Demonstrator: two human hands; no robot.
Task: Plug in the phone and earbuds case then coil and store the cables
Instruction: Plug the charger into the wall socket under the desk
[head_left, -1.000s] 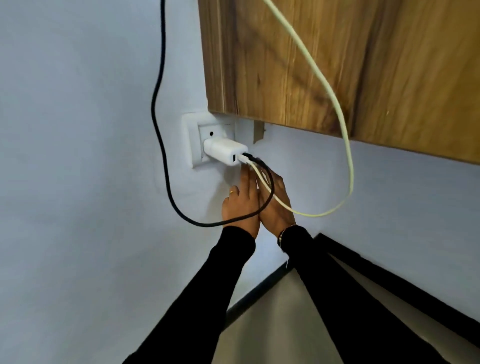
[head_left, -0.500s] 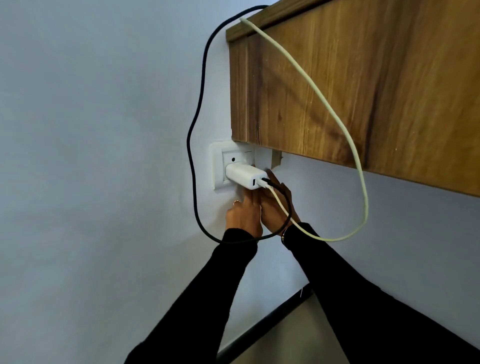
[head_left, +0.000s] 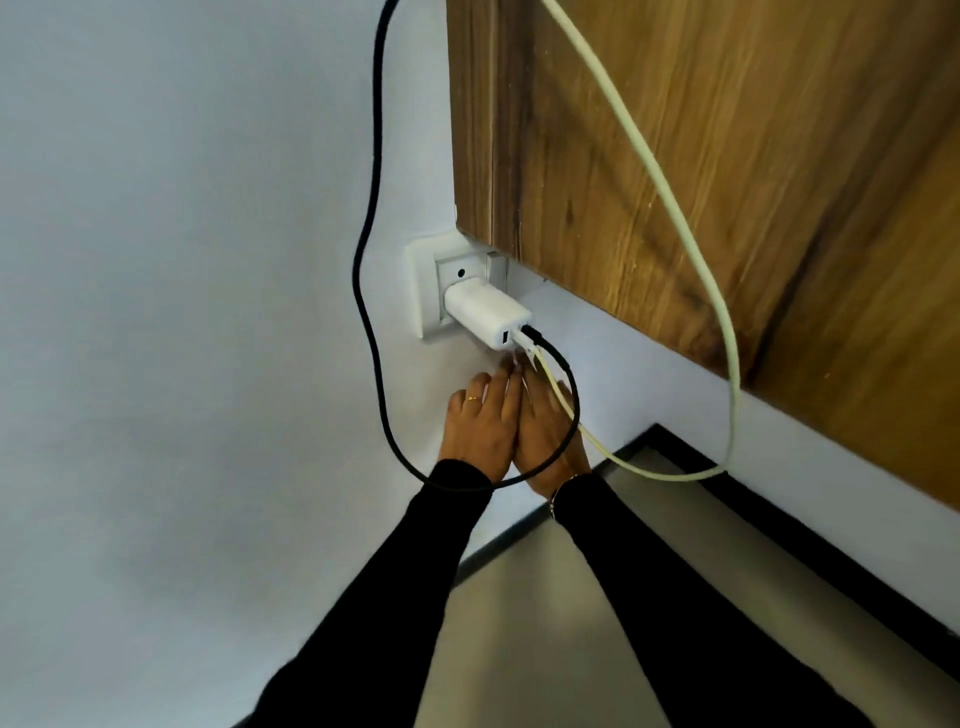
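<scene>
- The white charger (head_left: 485, 314) sits in the wall socket (head_left: 431, 283), just below the corner of the wooden cabinet (head_left: 727, 182)
- A black cable (head_left: 371, 260) and a pale cable (head_left: 675, 218) both run from the charger's outer end, loop down and climb out of view past the cabinet; phone and earbuds case are not visible
- The step in hand looks like working at the connectors on the charger; to do it well, one hand should brace the charger body against the socket while the other takes a connector by its hard shell, not by the cord, and moves it straight along the port
- The black loop hangs across both wrists, so a careless pull could drag the charger loose
- Left hand (head_left: 483, 421) reaches up with back toward the camera, fingers straight, fingertips just under the charger; its grip is released
- Right hand (head_left: 545, 431) lies pressed beside it, fingers extended toward the connectors, partly behind the cables; it grasps nothing as far as can be seen
</scene>
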